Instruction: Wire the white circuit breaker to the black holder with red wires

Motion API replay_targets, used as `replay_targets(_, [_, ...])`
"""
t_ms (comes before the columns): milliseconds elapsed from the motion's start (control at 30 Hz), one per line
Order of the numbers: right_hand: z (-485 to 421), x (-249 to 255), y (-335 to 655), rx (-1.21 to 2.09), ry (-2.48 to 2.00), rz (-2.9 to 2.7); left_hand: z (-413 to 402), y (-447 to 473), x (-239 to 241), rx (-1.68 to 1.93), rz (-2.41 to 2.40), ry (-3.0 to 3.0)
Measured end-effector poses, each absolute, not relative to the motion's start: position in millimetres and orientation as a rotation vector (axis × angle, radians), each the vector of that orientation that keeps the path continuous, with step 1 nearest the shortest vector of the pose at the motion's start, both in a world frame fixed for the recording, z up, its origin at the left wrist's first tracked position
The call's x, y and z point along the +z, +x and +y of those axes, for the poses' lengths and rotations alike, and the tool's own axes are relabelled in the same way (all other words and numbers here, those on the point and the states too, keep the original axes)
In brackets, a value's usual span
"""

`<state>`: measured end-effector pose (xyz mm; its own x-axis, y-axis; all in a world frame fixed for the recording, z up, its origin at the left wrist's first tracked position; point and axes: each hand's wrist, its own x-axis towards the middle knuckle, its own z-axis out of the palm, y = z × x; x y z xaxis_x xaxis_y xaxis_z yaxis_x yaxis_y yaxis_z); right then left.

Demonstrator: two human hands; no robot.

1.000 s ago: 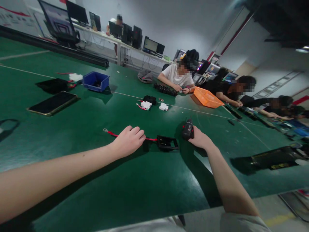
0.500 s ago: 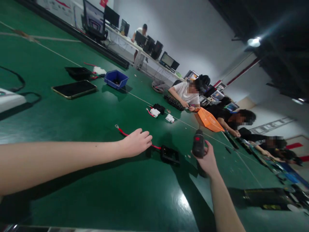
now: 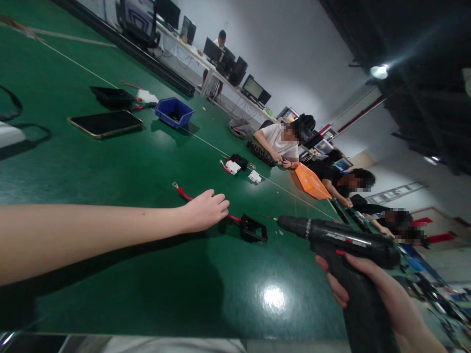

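Observation:
My right hand (image 3: 382, 289) is wrapped round the grip of a black cordless drill (image 3: 342, 240), held up above the table. The drill's long thin bit points left, its tip close to a small black plastic housing (image 3: 253, 229). A red cable (image 3: 182, 192) with a metal ring lug at its far end runs out of the housing. My left hand (image 3: 206, 210) is closed over the middle of this cable, hiding that stretch. The housing lies on the green table, just right of my left hand, with an open rectangular frame facing up.
A phone (image 3: 106, 124), a blue bin (image 3: 174, 112) with small parts and a black tray (image 3: 112, 96) sit at the upper left. White connector pieces (image 3: 232, 166) lie beyond my left hand. An orange bin (image 3: 311, 181) stands near co-workers (image 3: 281, 139) along the far side.
My right hand has brought the drill up and nearer, turning it so the bit points left toward the housing. The left hand stays on the cable.

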<state>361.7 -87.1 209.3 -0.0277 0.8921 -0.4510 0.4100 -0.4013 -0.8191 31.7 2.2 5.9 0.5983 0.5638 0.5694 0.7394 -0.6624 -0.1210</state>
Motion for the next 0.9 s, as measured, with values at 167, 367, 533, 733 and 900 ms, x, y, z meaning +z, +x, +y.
replay_targets(167, [-95, 204, 355, 1.43, -1.839, -1.31, 1, 31, 7, -0.67, -1.029, -2.468])
replay_targets(367, [-89, 199, 349, 1.417, -1.827, -1.404, 1, 32, 6, -0.68, -1.043, -2.47])
replay_targets(533, [-85, 196, 342, 1.447, -1.817, -1.443, 1, 31, 7, -0.668, -1.034, -2.478])
replay_targets(733, [-84, 194, 341, 1.452, -1.774, -1.412, 1, 31, 7, -0.584, -1.015, -2.429])
replay_targets(900, [-86, 198, 339, 1.482, -1.783, -1.462, 1, 31, 8, -0.542, -1.009, -2.415])
